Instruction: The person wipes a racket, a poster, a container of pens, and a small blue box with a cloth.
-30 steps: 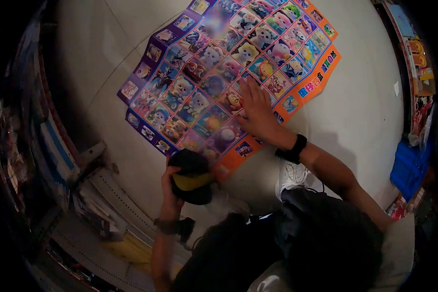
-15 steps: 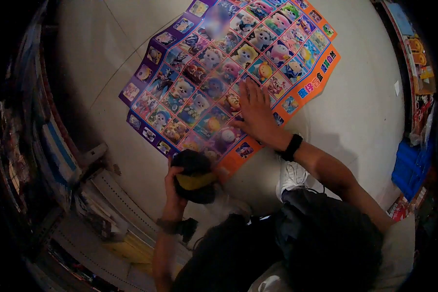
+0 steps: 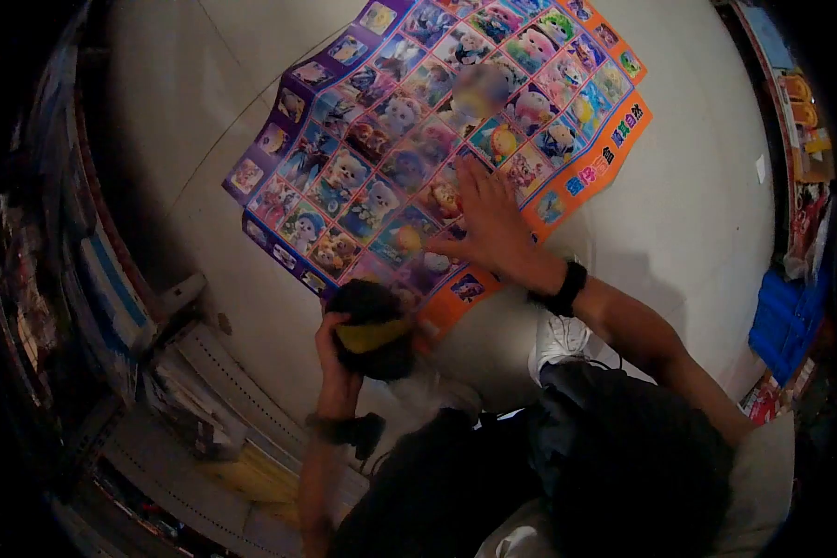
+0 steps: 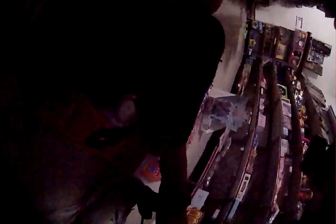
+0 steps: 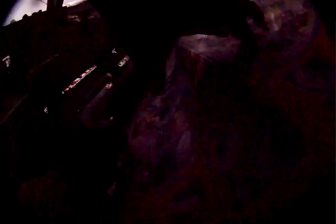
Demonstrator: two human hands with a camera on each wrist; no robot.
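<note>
- While the right hand lies on the poster, its fingers are stretched out with the thumb spread wide, gripping nothing; can't tell how hard it presses.
- Left hand grips a black-and-yellow bundle, one digit showing over its side, the rest hidden. Both wrist views are too dark to help.
- Poster's under the right fingers, spreading ahead of them across the floor; its near corner comes up by the bundle at the left fingers.
- Handling, my guess: light, floppy, kinda slick, easy to crease or tear (edges already look wavy). I'd hold it by the orange or purple border, flat fingers on the middle.
- Bundle looks soft and light, a palmful; wrap around its sides.
- Count: one poster, one bundle, two hands, two wristbands, one blue bin well out past the right fingers.
</note>
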